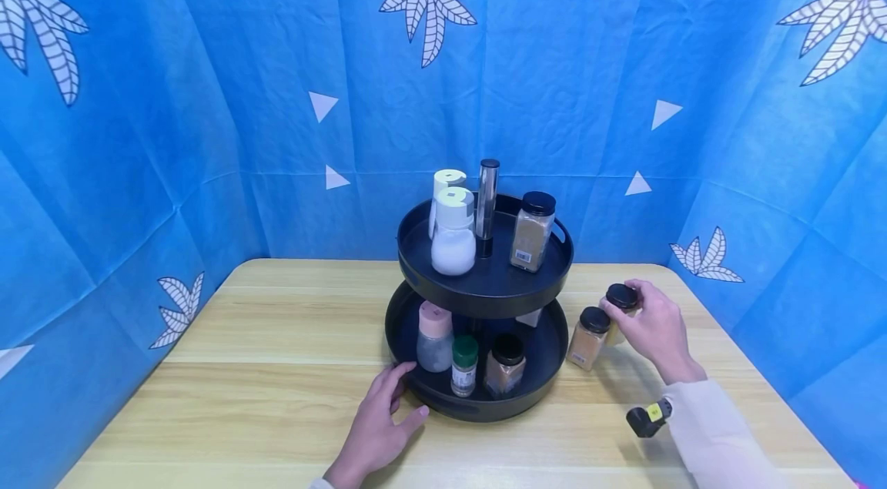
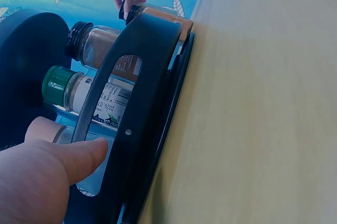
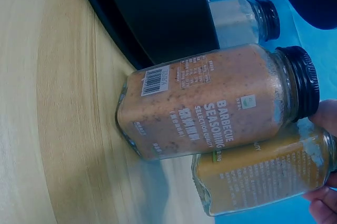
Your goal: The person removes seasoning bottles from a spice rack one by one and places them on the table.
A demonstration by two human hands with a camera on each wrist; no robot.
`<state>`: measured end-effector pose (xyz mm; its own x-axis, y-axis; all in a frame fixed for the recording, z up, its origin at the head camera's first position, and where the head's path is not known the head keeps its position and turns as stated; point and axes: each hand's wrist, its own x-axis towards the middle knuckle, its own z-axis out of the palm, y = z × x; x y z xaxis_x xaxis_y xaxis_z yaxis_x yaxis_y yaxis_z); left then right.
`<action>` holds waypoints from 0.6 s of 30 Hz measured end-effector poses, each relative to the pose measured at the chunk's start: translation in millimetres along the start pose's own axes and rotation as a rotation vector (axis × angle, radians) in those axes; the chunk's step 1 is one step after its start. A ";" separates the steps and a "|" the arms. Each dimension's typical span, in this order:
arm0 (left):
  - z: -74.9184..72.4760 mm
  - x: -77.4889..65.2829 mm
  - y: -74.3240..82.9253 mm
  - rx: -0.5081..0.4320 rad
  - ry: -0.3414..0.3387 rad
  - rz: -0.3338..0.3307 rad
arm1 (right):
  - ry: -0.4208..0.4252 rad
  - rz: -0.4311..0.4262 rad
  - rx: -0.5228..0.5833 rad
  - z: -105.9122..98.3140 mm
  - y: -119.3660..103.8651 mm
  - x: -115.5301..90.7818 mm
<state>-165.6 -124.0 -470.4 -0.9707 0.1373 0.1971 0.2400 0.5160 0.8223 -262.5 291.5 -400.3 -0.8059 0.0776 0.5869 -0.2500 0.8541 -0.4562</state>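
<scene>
My right hand (image 1: 658, 327) pinches a yellow-filled spice jar (image 3: 258, 182) around its black lid, at the right side of the table. Right beside it stands a barbecue seasoning jar (image 1: 586, 346) with orange-brown powder and a black lid. At the front left of a black two-tier round rack (image 1: 478, 410), my left hand (image 1: 377, 423) has fingertips at the lower tray's rim, thumb spread apart. In the left wrist view, that thumb (image 2: 87, 161) lies over the tray's handle slot. The lower tray holds a pink-capped bottle (image 1: 434, 339), a green-capped jar (image 1: 464, 366) and a black-lidded brown jar (image 1: 505, 366).
On the upper tray (image 1: 478, 303) stand two white-capped bottles (image 1: 453, 242) and a black-lidded jar (image 1: 532, 235), around a silver post (image 1: 487, 200). Another jar (image 3: 234, 22) sits at the lower tray's back, mostly hidden. A blue patterned curtain (image 1: 554, 88) surrounds the wooden table (image 1: 277, 335).
</scene>
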 end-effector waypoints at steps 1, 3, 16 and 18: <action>0.0 0.0 0.1 0.000 0.000 0.001 | 0.001 0.001 0.001 0.3 0.3 -0.2; 0.0 0.0 0.2 0.000 0.002 0.001 | 0.006 0.003 -0.001 0.9 1.2 -0.3; -1.2 -0.9 3.5 -0.003 -0.002 -0.015 | -0.005 0.006 0.000 1.7 6.6 -5.6; -1.0 -0.7 3.6 -0.002 -0.001 -0.014 | -0.004 0.001 0.001 2.5 7.7 -6.5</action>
<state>-164.2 -123.1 -467.1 -0.9740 0.1310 0.1846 0.2260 0.5160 0.8263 -260.5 296.3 -409.3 -0.8083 0.0765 0.5838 -0.2497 0.8534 -0.4576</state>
